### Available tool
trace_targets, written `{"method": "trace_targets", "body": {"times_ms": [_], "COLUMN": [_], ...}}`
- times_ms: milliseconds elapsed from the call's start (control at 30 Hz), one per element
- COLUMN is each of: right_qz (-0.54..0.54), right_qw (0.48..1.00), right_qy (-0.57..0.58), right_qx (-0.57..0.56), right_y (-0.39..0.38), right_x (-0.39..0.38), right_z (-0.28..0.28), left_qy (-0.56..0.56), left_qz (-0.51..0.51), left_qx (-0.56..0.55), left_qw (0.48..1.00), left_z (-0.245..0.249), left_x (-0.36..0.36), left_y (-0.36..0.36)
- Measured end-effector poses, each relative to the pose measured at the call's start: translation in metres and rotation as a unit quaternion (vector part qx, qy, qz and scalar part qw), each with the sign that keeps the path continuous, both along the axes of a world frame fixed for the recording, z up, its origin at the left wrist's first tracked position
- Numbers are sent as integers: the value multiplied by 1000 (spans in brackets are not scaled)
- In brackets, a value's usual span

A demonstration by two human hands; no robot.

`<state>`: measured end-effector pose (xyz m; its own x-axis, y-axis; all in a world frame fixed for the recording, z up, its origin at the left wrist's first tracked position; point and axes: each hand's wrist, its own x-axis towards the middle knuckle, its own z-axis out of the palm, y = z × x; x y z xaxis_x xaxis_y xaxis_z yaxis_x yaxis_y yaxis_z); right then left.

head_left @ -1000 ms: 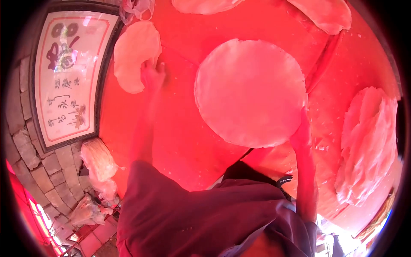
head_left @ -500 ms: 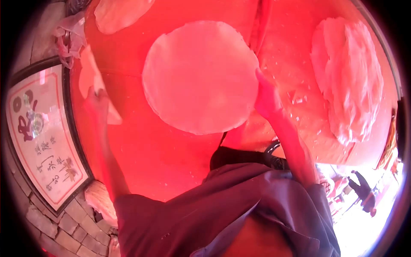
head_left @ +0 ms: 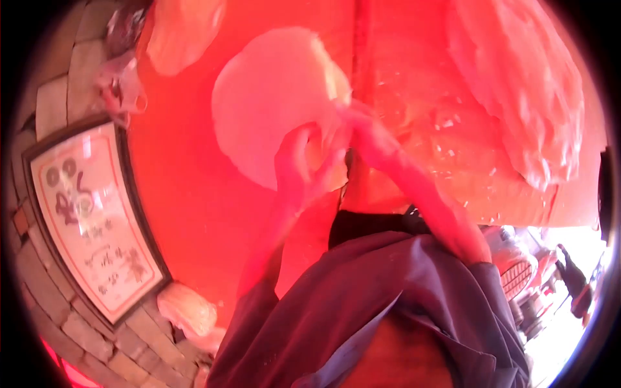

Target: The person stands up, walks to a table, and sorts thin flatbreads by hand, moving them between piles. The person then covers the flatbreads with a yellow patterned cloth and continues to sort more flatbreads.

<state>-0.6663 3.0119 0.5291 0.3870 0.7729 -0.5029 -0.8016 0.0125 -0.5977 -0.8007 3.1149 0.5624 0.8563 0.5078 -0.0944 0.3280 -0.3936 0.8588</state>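
A thin, pale round flatbread (head_left: 259, 97) lies on the red table in front of me, its right edge folded inward. My left hand (head_left: 304, 158) reaches over the lower right part of it, thumb and fingers curled around the edge. Close beside it, my right hand (head_left: 365, 132) pinches the same right edge, and the two hands almost touch. Red light and my own fingers partly hide the fold.
Crumpled pale sheets (head_left: 530, 90) are heaped on the right of the table (head_left: 194, 213). More flatbread (head_left: 184, 35) lies at the far left. Left of the table are a framed sign (head_left: 97, 220), a plastic bag (head_left: 123, 87) and a pale bundle (head_left: 187, 307).
My left hand has left the pale flat piece at the table's left and come right to the flatbread. Its right edge, flat before, is now folded inward. The view has shifted.
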Motion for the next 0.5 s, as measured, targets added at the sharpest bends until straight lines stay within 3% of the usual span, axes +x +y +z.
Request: {"method": "trace_targets", "body": {"times_ms": [67,133,233,300,367,400,433,467,500], "right_qz": [-9,-61,-67,-57,-55,-48,-66,-77,-82], "right_qw": [986,955,903,866,928,966,882,709,679], "right_qy": [-145,-244,-400,-482,-367,-200,-467,-684,-713], "right_qx": [-75,-158,-144,-119,26,155,3,-151,-158], "right_y": [4,-8,-32,-58,-133,-175,-189,-200,-221], "right_x": [-5,9,40,65,148,182,184,186,201], "right_z": [-15,-10,14,34,69,100,172,246,279], "left_qy": [-82,-60,-172,-201,-203,-196,-207,-153,-98], "left_qz": [-45,-83,-131,-112,-118,-118,-124,-109,-95], "left_qx": [153,168,158,87,108,133,131,103,76], "left_qw": [984,980,963,969,966,964,962,977,988], "left_z": [-5,-8,12,41,40,38,34,30,25], "left_x": [5,6,19,16,18,18,19,22,25], "left_y": [-21,-34,-52,-65,-70,-71,-70,-69,-68]}}
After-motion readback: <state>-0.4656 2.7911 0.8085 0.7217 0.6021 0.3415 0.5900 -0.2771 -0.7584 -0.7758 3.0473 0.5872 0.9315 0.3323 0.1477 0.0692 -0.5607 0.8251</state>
